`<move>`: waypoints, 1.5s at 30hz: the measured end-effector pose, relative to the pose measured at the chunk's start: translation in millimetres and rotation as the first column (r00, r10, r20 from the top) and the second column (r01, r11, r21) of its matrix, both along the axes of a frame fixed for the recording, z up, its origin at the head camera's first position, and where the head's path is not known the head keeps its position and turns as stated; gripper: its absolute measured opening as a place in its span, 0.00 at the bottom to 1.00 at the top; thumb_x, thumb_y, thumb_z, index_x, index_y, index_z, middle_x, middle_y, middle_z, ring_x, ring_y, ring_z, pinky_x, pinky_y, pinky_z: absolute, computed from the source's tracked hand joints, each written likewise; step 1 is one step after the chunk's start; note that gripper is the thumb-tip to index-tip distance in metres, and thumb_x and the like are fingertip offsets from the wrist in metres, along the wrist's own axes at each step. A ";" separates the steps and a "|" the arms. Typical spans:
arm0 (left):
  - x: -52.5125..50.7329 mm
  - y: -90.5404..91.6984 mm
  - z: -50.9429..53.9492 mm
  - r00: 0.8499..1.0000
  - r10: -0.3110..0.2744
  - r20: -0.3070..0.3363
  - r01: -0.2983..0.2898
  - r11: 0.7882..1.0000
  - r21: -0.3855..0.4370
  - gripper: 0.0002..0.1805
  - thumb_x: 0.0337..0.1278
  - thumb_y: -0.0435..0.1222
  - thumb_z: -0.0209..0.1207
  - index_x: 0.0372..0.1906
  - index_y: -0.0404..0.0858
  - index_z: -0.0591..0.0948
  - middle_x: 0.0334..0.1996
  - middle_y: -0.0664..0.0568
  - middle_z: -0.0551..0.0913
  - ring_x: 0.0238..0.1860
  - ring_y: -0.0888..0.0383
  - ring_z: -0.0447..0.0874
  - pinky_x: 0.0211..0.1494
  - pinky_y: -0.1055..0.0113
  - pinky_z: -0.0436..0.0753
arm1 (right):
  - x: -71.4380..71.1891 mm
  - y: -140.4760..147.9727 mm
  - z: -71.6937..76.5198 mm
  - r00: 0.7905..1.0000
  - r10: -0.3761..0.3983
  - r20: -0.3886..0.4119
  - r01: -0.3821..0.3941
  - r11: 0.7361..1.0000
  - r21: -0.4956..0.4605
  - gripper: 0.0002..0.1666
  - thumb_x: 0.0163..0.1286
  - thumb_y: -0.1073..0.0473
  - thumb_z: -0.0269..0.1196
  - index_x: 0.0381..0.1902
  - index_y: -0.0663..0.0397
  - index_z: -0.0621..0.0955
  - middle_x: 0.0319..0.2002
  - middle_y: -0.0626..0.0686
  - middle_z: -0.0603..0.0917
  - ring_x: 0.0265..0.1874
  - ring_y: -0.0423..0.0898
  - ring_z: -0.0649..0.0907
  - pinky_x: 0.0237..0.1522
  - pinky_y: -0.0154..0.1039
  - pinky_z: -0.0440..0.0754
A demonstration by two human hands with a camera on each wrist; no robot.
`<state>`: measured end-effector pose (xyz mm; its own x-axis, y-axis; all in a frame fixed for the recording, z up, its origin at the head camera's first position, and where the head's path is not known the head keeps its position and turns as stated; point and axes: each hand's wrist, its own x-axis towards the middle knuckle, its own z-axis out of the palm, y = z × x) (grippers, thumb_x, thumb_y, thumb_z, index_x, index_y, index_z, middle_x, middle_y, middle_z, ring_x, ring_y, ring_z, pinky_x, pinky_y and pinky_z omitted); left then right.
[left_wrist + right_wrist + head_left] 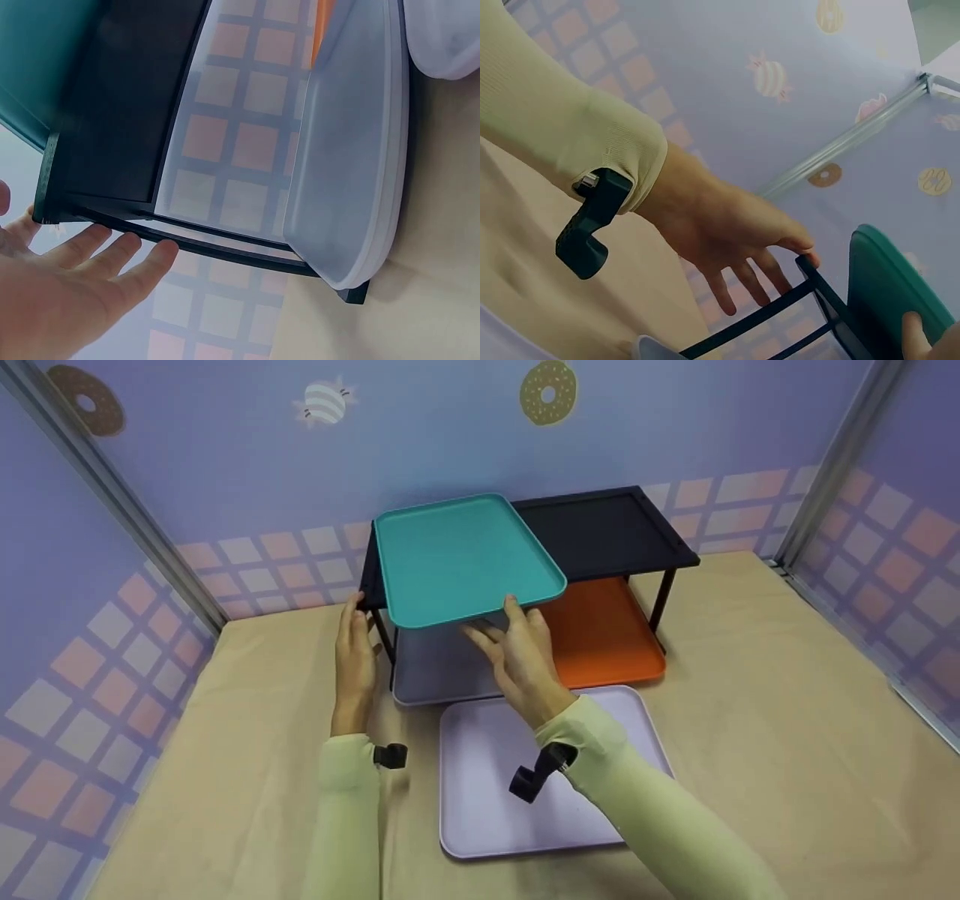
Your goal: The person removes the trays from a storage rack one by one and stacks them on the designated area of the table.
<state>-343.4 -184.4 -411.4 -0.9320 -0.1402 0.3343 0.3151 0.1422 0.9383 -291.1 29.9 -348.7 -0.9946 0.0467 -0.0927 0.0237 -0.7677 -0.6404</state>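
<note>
A lavender tray [495, 787] lies nearest on the counter [787, 720]. Beyond it, a person's right hand [529, 660] pinches the near edge of a teal tray [469, 559] above the left part of a black rack [600, 529], whose end the left hand [354, 660] touches, fingers extended. Behind stands a patterned wall [431, 442].

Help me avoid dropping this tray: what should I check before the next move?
1. Right grip holds the teal tray at its near edge: ok.
2. Left grip touches the left end of the black rack: ok.
3. Nothing lies on the teal tray: ok.
4. Teal tray sits fully over the rack top: not ok, its near edge overhangs the front.
5. Teal tray's underside rests on the rack: cannot tell.
</note>
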 end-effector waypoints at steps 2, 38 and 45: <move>0.0 0.0 -0.6 1.000 0.001 -0.004 -0.001 1.000 -0.001 0.30 0.85 0.50 0.33 0.82 0.44 0.57 0.81 0.47 0.54 0.79 0.43 0.57 0.73 0.37 0.68 | 1.2 2.4 0.0 1.000 0.000 -0.007 0.000 1.000 0.005 0.24 0.86 0.56 0.45 0.73 0.56 0.60 0.71 0.61 0.68 0.70 0.65 0.72 0.66 0.55 0.77; -0.7 0.1 -0.3 1.000 -0.015 -0.001 0.015 1.000 0.009 0.30 0.84 0.50 0.34 0.81 0.45 0.58 0.81 0.47 0.54 0.78 0.42 0.60 0.72 0.37 0.68 | 8.2 85.5 -4.3 0.984 -0.013 -0.180 0.059 0.965 0.254 0.26 0.87 0.53 0.39 0.71 0.64 0.64 0.61 0.62 0.78 0.52 0.52 0.85 0.59 0.49 0.83; -0.4 -1.7 -0.3 1.000 -0.004 0.008 0.004 1.000 0.005 0.29 0.85 0.50 0.34 0.81 0.45 0.58 0.82 0.47 0.53 0.78 0.41 0.60 0.73 0.39 0.69 | 7.5 104.6 -7.0 0.985 -0.023 -0.169 0.072 0.955 0.288 0.26 0.87 0.51 0.37 0.73 0.59 0.62 0.59 0.56 0.78 0.53 0.49 0.85 0.59 0.49 0.83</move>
